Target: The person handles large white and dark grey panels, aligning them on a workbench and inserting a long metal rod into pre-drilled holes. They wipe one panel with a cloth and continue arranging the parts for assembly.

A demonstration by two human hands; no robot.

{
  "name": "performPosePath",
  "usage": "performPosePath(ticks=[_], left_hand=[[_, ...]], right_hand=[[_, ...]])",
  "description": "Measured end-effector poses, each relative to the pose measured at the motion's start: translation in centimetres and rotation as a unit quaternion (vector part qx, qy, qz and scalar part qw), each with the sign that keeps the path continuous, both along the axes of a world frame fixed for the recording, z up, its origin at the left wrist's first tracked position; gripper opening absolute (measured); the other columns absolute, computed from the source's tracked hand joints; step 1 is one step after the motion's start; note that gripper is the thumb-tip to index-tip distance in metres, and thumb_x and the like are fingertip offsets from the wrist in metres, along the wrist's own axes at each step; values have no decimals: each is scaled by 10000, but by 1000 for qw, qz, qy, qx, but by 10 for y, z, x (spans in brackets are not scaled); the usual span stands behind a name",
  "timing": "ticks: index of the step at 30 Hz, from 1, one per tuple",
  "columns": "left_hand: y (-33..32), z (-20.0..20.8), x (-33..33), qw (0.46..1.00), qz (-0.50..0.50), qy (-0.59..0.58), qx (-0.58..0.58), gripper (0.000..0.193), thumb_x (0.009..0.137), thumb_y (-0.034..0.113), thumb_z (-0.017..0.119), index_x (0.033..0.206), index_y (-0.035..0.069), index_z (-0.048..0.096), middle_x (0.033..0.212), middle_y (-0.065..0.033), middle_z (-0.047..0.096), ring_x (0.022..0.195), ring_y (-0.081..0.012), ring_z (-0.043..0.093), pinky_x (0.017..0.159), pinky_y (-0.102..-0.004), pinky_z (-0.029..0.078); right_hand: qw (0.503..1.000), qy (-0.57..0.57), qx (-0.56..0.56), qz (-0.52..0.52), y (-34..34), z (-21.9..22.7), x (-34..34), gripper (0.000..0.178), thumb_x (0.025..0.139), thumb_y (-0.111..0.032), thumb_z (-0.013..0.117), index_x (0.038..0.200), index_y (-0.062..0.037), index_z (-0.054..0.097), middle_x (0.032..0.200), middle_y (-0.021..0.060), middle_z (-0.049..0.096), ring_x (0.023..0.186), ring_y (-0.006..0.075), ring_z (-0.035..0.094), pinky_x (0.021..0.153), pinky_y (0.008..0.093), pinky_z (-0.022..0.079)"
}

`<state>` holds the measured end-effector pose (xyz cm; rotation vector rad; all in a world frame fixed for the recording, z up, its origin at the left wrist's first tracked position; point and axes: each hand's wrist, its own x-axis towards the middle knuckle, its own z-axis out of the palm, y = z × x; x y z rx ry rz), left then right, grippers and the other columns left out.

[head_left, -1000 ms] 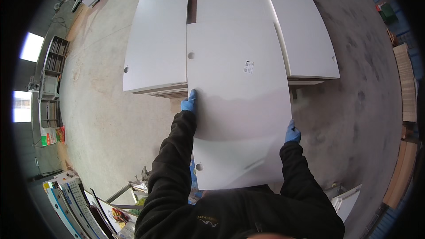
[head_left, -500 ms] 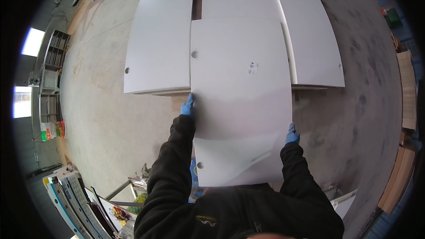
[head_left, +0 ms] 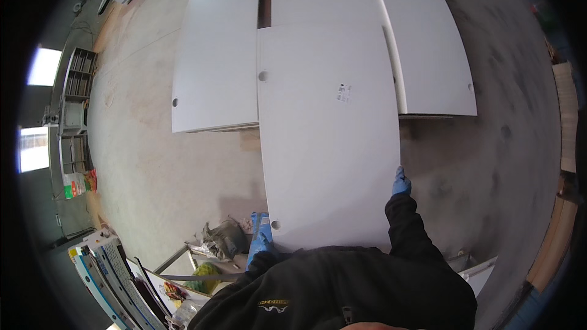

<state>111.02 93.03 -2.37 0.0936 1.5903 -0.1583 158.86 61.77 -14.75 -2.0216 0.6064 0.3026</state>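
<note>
A long white panel (head_left: 327, 146) with a small printed label (head_left: 343, 93) and round holes near its left edge extends from my body toward the far white boards. My right hand (head_left: 401, 182), in a blue glove, grips the panel's right edge, with the thumb on the edge and the other fingers mostly hidden. Low at the near left corner is my left hand (head_left: 262, 244), also blue-gloved. It is beside the panel's left edge, and its fingers blend into a blue package (head_left: 259, 226) behind it, so their grip is unclear.
White boards lie in stacks at the far left (head_left: 217, 55) and far right (head_left: 428, 55). A grey crumpled bag (head_left: 224, 238) and a metal frame (head_left: 174, 260) are at the lower left, near upright boards (head_left: 110, 275). Wooden boards (head_left: 553, 244) line the right side.
My left hand has slid back along the panel's left edge, from mid-length to the near corner. The crease-like line across the panel's near part no longer shows. My right hand stays nearly in place.
</note>
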Motion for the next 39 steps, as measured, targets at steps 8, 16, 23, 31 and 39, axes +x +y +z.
performPosePath(ticks=[8,16,23,31,39], left_hand=[[0,11,51,989,-33,-127,60,1005,864,920,224,1533,211,472,1544,-92,494,1380,-361,448,1152,-569,329],[22,1,82,968,161,-189,25,1023,863,909,301,1463,109,520,1491,-130,539,1345,-359,491,1140,-521,378],[57,-24,103,978,150,-146,-8,1162,822,943,332,1535,27,392,1588,-186,400,1440,-419,368,1205,-579,271],[97,15,128,984,163,-58,-39,1039,905,833,391,1565,32,332,1631,-178,326,1458,-430,348,1204,-600,276],[119,30,162,973,212,-71,-53,967,940,782,395,1547,30,369,1610,-182,367,1455,-410,368,1202,-590,285]], right_hand=[[993,-51,-26,108,-9,-66,18,497,1043,-391,595,1201,71,685,1078,143,769,991,216,739,796,308,574],[972,-185,-84,114,56,-32,77,462,1040,-409,594,1091,32,721,980,151,743,887,180,706,714,312,547],[984,-32,-20,171,90,58,108,406,1060,-369,567,1166,14,653,1040,105,666,897,130,600,829,298,527],[923,212,306,-97,0,80,-84,661,1007,-614,401,1379,-79,510,1347,100,546,1202,217,501,1010,386,463],[828,338,392,-214,28,83,-85,889,968,-811,247,1559,-166,397,1585,88,440,1430,314,431,1126,490,418]])
